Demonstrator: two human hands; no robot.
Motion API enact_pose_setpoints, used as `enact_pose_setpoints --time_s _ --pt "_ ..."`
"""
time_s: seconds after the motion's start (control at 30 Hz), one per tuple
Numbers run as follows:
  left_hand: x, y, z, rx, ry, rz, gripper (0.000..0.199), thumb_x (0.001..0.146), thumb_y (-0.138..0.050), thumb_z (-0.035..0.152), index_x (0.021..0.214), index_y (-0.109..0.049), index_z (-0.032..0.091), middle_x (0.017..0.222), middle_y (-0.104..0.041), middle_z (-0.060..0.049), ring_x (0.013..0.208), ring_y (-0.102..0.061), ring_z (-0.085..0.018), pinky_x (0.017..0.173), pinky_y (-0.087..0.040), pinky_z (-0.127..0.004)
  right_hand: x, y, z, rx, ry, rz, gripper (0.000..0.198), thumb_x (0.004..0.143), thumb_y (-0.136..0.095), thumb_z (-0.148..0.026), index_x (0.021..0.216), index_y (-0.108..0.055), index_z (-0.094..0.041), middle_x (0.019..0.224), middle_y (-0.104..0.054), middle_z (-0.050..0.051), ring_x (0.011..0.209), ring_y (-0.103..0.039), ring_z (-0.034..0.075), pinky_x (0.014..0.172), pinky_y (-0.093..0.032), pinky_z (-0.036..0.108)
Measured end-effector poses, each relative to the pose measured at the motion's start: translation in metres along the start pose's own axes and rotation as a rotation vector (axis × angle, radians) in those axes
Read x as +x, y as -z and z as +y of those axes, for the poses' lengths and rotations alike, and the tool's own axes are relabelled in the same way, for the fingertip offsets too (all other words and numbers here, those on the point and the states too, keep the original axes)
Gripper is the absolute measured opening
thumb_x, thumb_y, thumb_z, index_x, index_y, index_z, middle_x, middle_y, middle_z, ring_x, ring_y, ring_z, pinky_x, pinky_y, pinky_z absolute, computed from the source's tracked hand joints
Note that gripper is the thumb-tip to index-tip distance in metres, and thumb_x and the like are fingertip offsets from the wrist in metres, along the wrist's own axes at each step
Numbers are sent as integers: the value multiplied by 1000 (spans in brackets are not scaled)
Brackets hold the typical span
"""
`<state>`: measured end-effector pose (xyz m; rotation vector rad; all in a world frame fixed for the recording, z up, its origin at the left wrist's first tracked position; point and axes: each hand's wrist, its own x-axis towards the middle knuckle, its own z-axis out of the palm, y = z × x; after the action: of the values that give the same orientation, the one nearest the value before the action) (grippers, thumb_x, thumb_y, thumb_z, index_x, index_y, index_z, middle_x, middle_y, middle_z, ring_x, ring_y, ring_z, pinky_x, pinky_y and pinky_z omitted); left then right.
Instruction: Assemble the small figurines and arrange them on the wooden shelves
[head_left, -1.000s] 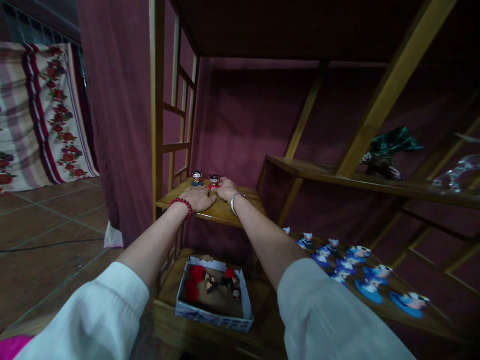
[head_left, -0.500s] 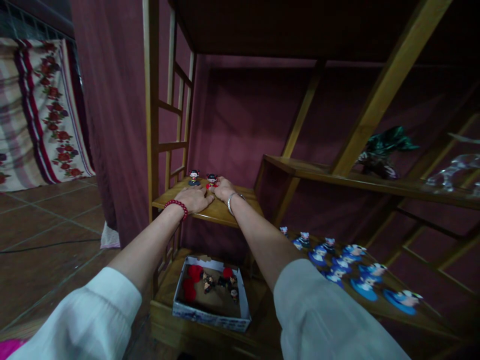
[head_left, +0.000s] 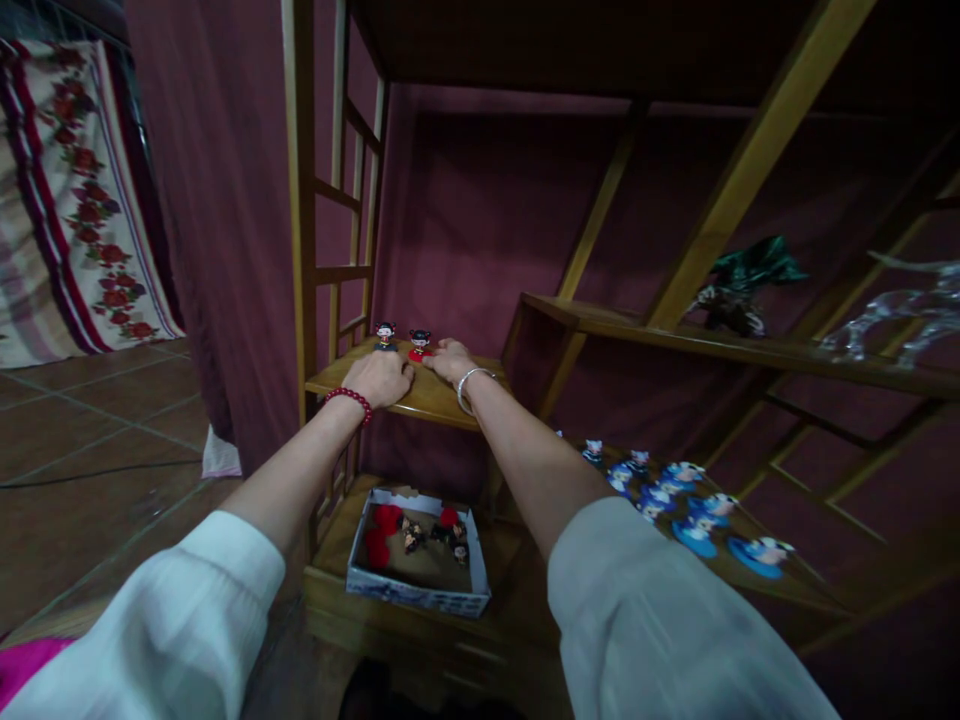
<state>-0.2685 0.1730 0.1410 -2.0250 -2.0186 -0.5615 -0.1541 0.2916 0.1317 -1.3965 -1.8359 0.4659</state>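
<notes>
On the small wooden shelf stand two small black-haired figurines, side by side and upright. My left hand, with a red bead bracelet at the wrist, is right in front of the figurine on a dark base. Its fingers curl at that base, their tips mostly hidden behind the hand. My right hand, wearing a silver bangle, lies at the right side of the figurine on a red base. The right fingers are stretched out, and the thumb side reaches the red base's edge.
Below sits an open cardboard box holding several dark figurines and red pieces. Several blue-based figurines stand on the lower right shelf. Higher up are a green ornament and a clear glass animal. A lattice post borders the left.
My left hand has gone from lying flat to more curled at the dark base. The right hand's fingers have eased slightly away from the red-based figurine. The view has shifted a little.
</notes>
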Motion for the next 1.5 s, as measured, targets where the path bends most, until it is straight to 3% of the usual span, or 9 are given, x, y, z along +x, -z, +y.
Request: enact_pose_setpoints --time_s 0.4,0.57,0.73,0.93,1.03,1.17,1.37,1.43,1.5 --pt "-48 -8 13 -119 -5 349 38 84 -24 33 93 -58 19 95 -61 -8 90 -53 -21 78 -39 -32 -64 32 -18 177 -45 -17 43 68 -55 -17 109 -47 -7 88 -60 9 76 -59 16 70 -45 31" --pt "-76 -24 20 -254 -103 475 34 85 -26 26 101 -54 19 110 -55 -5 103 -45 -19 90 -32 -35 -102 29 -19 285 252 54 25 72 -49 -14 97 -53 -12 93 -60 5 85 -58 12 78 -44 27" --pt "-99 -41 28 -275 -191 516 40 81 -31 20 120 -41 17 127 -42 -6 120 -29 -19 102 -18 -42 -155 36 -16 222 580 62 25 80 -37 -13 99 -53 -16 95 -60 4 87 -56 10 82 -43 24" --pt "-121 -61 38 -289 -182 519 53 78 -33 15 130 -23 13 141 -16 -9 129 -8 -20 104 -17 -43 -204 34 9 67 710 63 31 81 -32 -11 102 -54 -20 95 -60 3 91 -53 13 86 -40 26" --pt "-133 -78 42 -319 -179 448 49 79 -33 17 128 -27 14 142 -10 -8 129 -7 -21 103 -21 -43 -221 21 31 69 652 40 33 81 -33 -12 107 -52 -19 95 -60 4 89 -53 13 85 -40 26" --pt "-149 -116 47 -327 -171 230 37 80 -32 18 116 -42 15 141 -18 -6 126 -19 -18 100 -29 -37 -238 0 68 7 500 -40 31 81 -35 -13 102 -55 -20 95 -61 3 89 -53 14 84 -39 25" --pt "-167 -189 61 -272 -68 -253 35 77 -35 15 108 -51 13 132 -36 -11 111 -43 -19 89 -40 -29 -244 -31 134 -190 107 -355 28 77 -42 -12 98 -58 -22 97 -63 1 87 -58 13 78 -40 20" --pt "-170 -209 66 -238 -38 -489 36 75 -36 14 107 -51 12 126 -42 -14 107 -48 -21 86 -42 -31 -245 -39 155 -289 -16 -398 27 77 -42 -14 95 -60 -21 96 -64 3 86 -58 14 76 -41 20" --pt "-171 -225 70 -237 -39 -604 33 73 -39 14 101 -56 13 112 -53 -15 98 -54 -23 79 -45 -32 -247 -45 172 -338 -62 -454 27 78 -41 -15 95 -60 -21 94 -65 3 86 -58 14 74 -40 20"
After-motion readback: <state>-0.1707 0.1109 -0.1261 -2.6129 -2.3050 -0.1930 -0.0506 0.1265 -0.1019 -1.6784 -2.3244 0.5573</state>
